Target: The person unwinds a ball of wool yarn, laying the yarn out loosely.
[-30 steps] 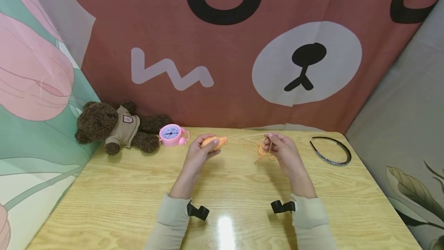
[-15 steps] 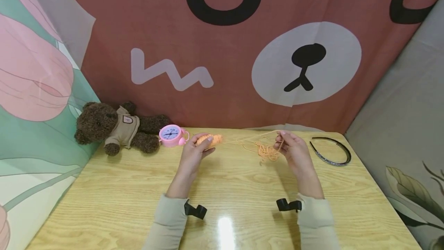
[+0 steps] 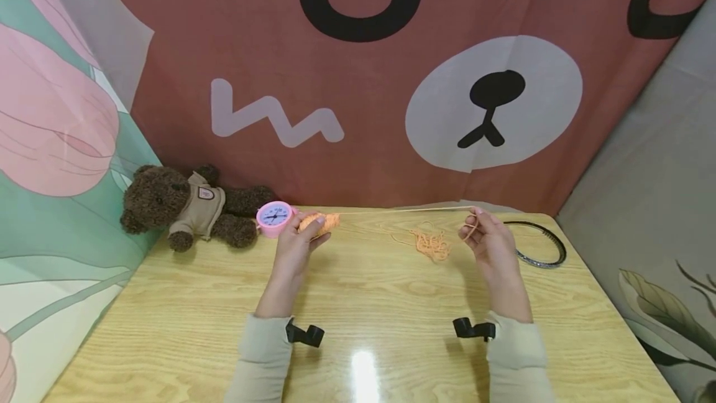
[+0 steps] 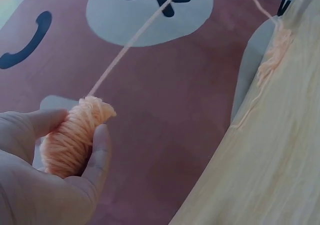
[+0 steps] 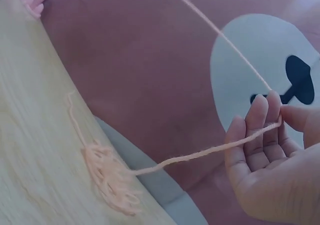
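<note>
A small wound ball of orange yarn (image 4: 70,142) sits in my left hand (image 3: 293,241), gripped between thumb and fingers above the table. From it a taut yarn strand (image 5: 220,33) runs across to my right hand (image 3: 495,244), which pinches it between thumb and fingertips. Past the pinch, the strand drops slackly over the right fingers, as the right wrist view shows. It leads down to a loose heap of the same yarn (image 3: 432,245) lying on the table between the hands.
On the wooden table (image 3: 363,303), a pink alarm clock (image 3: 275,219) stands just beside the left hand. A brown teddy bear (image 3: 192,204) lies at the back left. Partly behind the right hand is a black headband (image 3: 545,260). A printed cloth (image 3: 369,166) hangs along the back edge.
My hands have moved apart, the left one leftward with the yarn ball and the right one rightward. The strand between them has gone from slack to taut, and the heap is uncovered.
</note>
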Available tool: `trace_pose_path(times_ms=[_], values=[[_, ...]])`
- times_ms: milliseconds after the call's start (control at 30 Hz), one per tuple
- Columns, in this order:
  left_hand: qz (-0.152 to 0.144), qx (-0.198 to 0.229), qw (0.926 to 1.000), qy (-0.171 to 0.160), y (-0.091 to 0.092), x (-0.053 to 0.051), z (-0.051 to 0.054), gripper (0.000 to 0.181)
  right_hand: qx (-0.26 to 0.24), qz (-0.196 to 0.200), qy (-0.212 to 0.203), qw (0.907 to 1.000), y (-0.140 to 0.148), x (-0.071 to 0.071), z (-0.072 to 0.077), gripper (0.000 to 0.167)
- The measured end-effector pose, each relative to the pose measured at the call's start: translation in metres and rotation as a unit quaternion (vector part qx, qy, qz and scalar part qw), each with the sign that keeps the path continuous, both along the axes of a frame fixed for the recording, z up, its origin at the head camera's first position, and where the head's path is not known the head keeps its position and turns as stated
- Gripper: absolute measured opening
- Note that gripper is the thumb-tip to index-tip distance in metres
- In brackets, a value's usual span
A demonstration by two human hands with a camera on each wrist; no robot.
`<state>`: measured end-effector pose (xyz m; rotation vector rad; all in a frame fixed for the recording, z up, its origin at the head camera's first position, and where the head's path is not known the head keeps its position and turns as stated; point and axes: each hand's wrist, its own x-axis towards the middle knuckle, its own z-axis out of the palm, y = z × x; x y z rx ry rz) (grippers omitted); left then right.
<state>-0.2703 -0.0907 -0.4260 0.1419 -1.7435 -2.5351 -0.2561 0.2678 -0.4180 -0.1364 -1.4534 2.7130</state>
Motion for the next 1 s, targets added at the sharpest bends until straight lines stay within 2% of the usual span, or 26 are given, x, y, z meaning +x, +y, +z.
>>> trace_pose_path(times_ms=[133,333,567,700,833,1000], values=[[0.005,0.012,0.9999,-0.002,-0.004,0.0,0.001,0.024,-0.068,-0.009,0.003,0.9976,0.013,0.003,-0.001,0.018],[0.017,0.032,0.9993,0.001,-0.005,0.0,0.003,0.02,-0.166,-0.039,0.002,0.9854,0.035,0.005,-0.006,0.017],[0.032,0.045,0.9982,0.021,-0.013,-0.003,0.003,0.02,-0.209,-0.06,0.002,0.9759,0.049,0.008,-0.006,0.018],[0.038,0.05,0.9979,0.018,-0.018,-0.003,0.003,0.022,-0.241,-0.068,-0.007,0.9682,0.059,0.01,-0.007,0.016],[0.041,0.059,0.9973,0.018,-0.021,-0.004,0.004,0.023,-0.271,-0.092,-0.022,0.9578,0.075,0.016,-0.009,0.015],[0.041,0.065,0.997,0.013,-0.026,-0.004,0.005,0.024,-0.299,-0.108,-0.025,0.9478,0.089,0.02,-0.013,0.023]])
